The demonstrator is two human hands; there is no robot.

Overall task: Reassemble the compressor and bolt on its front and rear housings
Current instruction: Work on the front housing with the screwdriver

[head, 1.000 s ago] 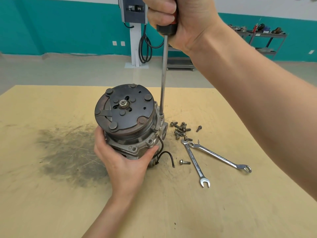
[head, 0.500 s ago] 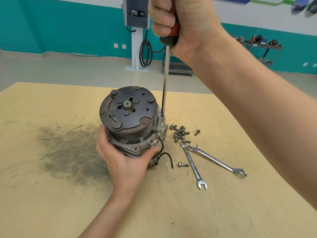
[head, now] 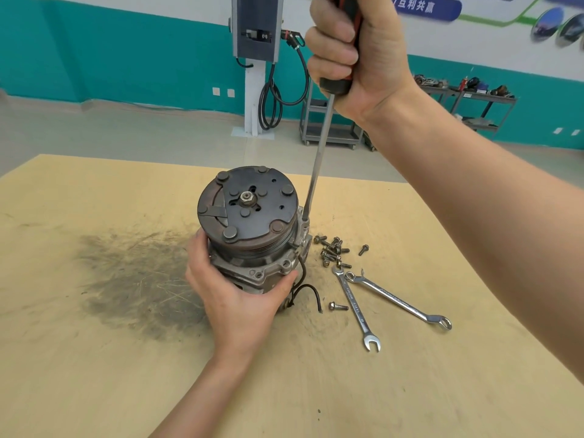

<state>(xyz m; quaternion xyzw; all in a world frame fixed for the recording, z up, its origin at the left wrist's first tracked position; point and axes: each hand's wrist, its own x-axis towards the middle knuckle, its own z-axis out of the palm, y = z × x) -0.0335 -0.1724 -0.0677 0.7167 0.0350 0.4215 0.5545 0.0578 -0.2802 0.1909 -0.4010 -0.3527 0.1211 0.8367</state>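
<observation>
Driving: the right hand, upper centre of the frame, is wrapping all fingers tight round the red-and-black handle of a long steel-shank screwdriver; the tip is sitting on the housing flange at the right edge of the unit, what it is seated in is too small to tell.
Steadying: the left hand, centre of the frame, is cupping the lower body, thumb on the right side, fingers curled round the left.
Compressor: the grey cast-metal compressor with a dark round clutch plate on top is standing upright on the tan wooden table, mid-frame, just right of a dark grease smear.
Handling: looking heavy and rigid, probably greasy; it is likely tipping under side load from the driver, so gripping low on the cast body is the safe hold, not the pulley, which may spin.
Wire: a short black lead is hanging off the lower right side; I'd be keeping it clear of the grip.
Hardware: a cluster of small steel flange bolts is lying right of the unit, one more bolt nearer the camera.
Tools: two chrome combination spanners are lying crossed at the ring ends, centre right.
Status: the loose bolts are suggesting the bolting-up is unfinished.
</observation>
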